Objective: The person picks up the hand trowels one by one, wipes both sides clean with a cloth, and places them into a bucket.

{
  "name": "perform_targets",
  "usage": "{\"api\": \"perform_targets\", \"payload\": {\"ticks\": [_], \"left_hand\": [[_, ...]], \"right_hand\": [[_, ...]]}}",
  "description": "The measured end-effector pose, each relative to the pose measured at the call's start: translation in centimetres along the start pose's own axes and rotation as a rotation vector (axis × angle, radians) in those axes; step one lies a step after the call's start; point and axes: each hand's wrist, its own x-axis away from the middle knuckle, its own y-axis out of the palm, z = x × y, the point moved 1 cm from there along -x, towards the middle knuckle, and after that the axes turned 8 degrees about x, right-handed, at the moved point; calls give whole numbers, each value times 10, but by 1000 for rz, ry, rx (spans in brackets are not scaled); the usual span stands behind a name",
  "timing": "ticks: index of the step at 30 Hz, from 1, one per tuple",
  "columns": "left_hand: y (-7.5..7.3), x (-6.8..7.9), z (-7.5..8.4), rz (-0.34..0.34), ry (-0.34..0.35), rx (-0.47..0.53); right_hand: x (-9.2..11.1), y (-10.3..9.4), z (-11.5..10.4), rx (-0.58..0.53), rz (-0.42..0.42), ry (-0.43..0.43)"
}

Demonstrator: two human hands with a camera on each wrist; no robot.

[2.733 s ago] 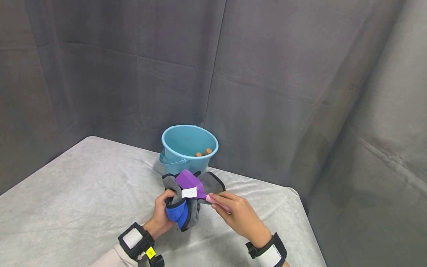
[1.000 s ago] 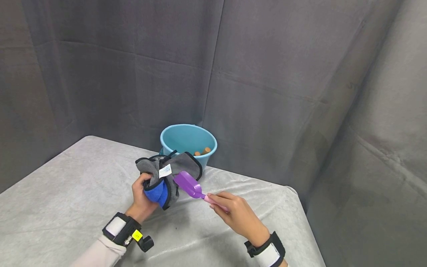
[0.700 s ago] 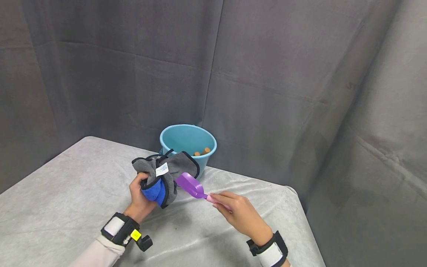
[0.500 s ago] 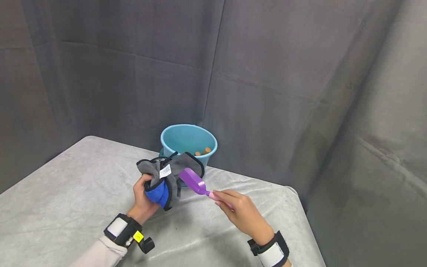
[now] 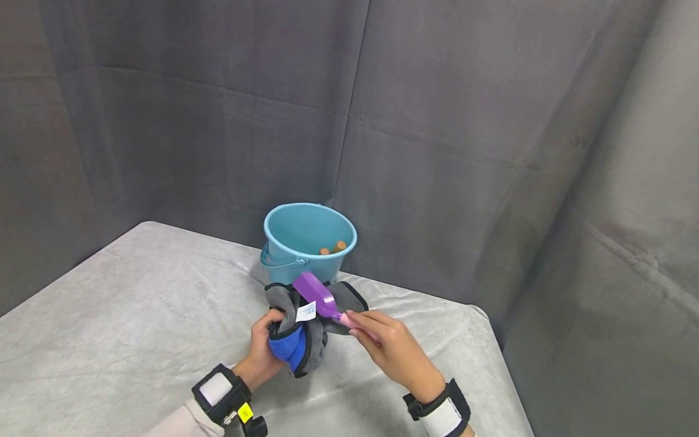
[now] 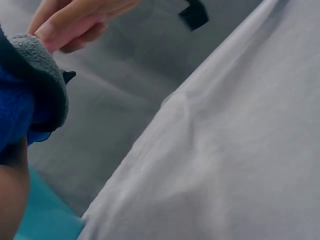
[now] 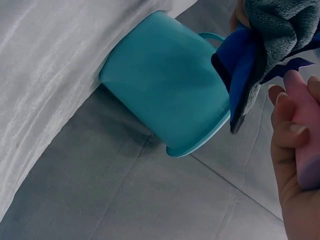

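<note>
My left hand (image 5: 262, 347) grips a bunched cloth (image 5: 289, 343), grey on one side and blue on the other, with black edging and a white tag (image 5: 306, 312). A small purple trowel (image 5: 319, 296) with a pink handle (image 7: 305, 117) is in my right hand (image 5: 397, 349), pinched between thumb and fingers. Its blade overlaps the cloth in the head view; whether it touches cannot be told. In the left wrist view the cloth (image 6: 37, 75) partly covers the right hand's work. The right wrist view shows the cloth (image 7: 280, 40) beyond the trowel's handle.
A light blue bucket (image 5: 284, 255) stands just behind the cloth near the table's back edge, its handle hanging down. Brown rounded ends (image 5: 340, 246) show inside it. A pale grey cloth covers the table (image 5: 136, 315). Grey curtains (image 5: 218, 121) hang behind and at the right.
My left hand has carried the cloth right and toward me, from in front of the bucket to behind the trowel's blade. The right hand has barely moved.
</note>
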Motion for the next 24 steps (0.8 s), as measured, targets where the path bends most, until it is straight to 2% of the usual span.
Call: {"api": "perform_targets", "payload": {"ticks": [2, 9, 13, 16, 22, 24], "left_hand": [[1, 1, -5, 5, -11, -15], [7, 3, -17, 123, -6, -69], [8, 3, -18, 144, -17, -77], [7, 3, -15, 138, -12, -48], [4, 2, -7, 35, -15, 67], [4, 2, -5, 24, -23, 87]], "right_hand": [[0, 1, -1, 4, 2, -12], [-2, 4, -2, 20, 7, -22], [-1, 6, -4, 20, 5, -20], [-1, 9, -5, 11, -2, -25], [-1, 10, -7, -1, -29, -16], [-1, 9, -8, -2, -37, 6]]}}
